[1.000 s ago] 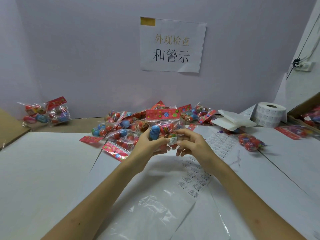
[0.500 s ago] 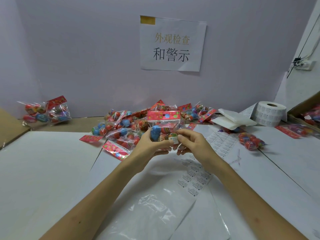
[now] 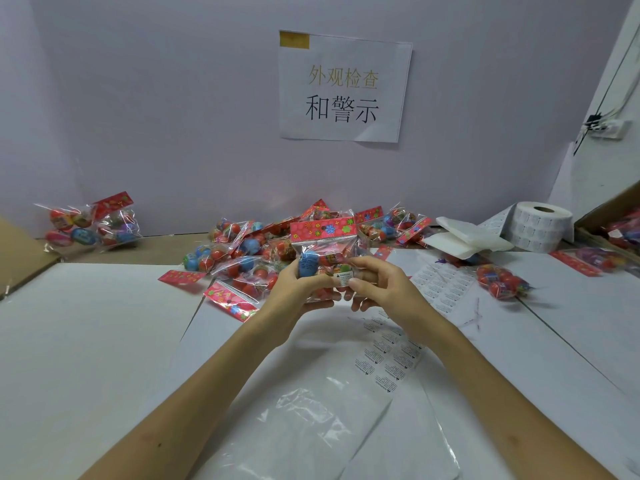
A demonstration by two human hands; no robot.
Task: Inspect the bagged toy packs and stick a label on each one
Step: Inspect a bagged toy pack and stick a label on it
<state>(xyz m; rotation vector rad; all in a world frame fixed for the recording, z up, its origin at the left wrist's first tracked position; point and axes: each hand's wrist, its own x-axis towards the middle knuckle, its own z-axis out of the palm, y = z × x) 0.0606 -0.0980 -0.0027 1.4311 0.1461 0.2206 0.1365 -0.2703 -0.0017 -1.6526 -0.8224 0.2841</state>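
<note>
Both hands hold one pack point(image 3: 323, 237) upright above the bench point(image 3: 86, 341), in the middle of the view and just in front of the pile point(image 3: 239, 254) of other packs. The red header card of the pack points up. The left hand point(image 3: 294, 294) grips the pack from the left, with its fingers point(image 3: 317, 304) curled round the lower part. The right hand point(image 3: 379, 289) pinches the lower right side of the pack, thumb in front and the other fingers behind. The thumb tip is just beside a small white label point(image 3: 343, 279) on the front of the bag. Below the right wrist a sheet point(image 3: 391, 355) of labels lies on the bench. A roll point(image 3: 540, 226) of labels stands far right. Two more packs point(image 3: 90, 225) lie far left.
</note>
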